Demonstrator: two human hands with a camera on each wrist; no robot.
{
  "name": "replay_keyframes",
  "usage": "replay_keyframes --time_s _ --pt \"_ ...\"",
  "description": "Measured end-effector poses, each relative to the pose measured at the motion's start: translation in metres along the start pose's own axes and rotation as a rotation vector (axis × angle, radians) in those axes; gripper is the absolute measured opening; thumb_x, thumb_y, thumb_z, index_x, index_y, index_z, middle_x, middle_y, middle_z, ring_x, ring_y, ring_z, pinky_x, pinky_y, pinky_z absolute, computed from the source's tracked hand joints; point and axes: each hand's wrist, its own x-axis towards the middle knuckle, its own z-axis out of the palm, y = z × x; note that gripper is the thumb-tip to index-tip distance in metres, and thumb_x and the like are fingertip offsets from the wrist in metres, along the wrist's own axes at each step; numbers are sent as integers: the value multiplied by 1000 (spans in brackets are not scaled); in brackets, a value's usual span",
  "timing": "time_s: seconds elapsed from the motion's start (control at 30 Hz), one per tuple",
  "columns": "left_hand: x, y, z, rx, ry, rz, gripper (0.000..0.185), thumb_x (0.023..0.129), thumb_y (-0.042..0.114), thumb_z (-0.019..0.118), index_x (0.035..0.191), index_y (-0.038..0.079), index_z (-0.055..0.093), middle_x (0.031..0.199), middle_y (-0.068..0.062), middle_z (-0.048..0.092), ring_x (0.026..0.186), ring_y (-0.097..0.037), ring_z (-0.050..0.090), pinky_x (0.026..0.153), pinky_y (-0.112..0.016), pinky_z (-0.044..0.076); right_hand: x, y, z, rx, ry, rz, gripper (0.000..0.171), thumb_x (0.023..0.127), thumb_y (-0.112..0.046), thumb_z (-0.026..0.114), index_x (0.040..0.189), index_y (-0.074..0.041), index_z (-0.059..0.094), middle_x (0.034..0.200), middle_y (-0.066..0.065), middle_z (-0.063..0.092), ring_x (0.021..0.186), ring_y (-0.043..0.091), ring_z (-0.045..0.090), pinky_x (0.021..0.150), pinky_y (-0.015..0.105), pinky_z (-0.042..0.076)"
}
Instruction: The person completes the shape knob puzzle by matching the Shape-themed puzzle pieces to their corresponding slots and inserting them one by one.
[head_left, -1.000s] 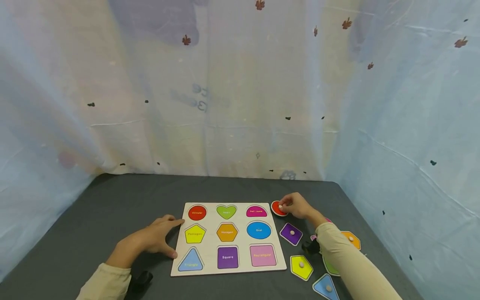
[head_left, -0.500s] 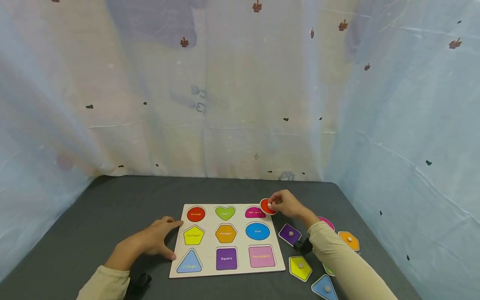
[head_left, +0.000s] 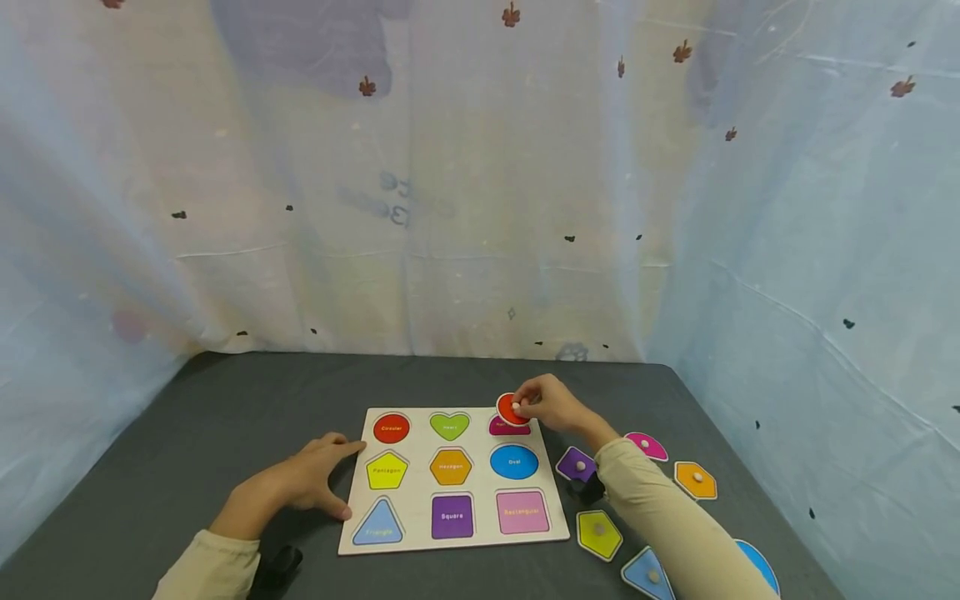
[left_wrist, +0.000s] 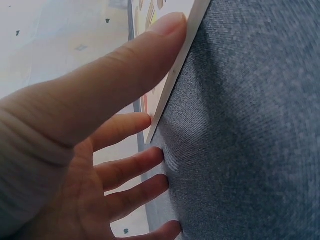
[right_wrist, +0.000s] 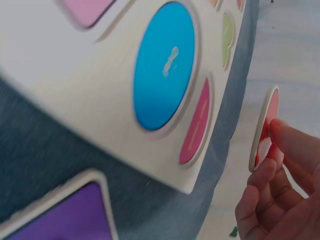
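One red knobbed disc point(head_left: 506, 408), pinched by the right hand point(head_left: 553, 403), hangs well right of the red circle point(head_left: 392, 428) on the pale rectangular board point(head_left: 482, 525) the spread left hand point(head_left: 309, 473) touches.

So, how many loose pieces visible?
7: red circle in the right hand; purple square, yellow pentagon, light-blue triangle, blue oval, orange hexagon, magenta half-round right of the board. Sleeve may hide others.

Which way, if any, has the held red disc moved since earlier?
Yes: in the head view, the red disc went left, from beside the board to overlapping its half-round slot.
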Motion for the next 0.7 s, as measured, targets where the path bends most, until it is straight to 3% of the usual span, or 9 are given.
replay_keyframes --time_s 0.7 --pt "-3 3 -3 -2 -1 15 100 65 32 96 149 9 48 146 -22 45 131 -43 45 106 -66 42 20 -50 32 34 -39 -28 13 94 -10 71 103 -1 75 88 10 65 77 17 56 71 22 53"
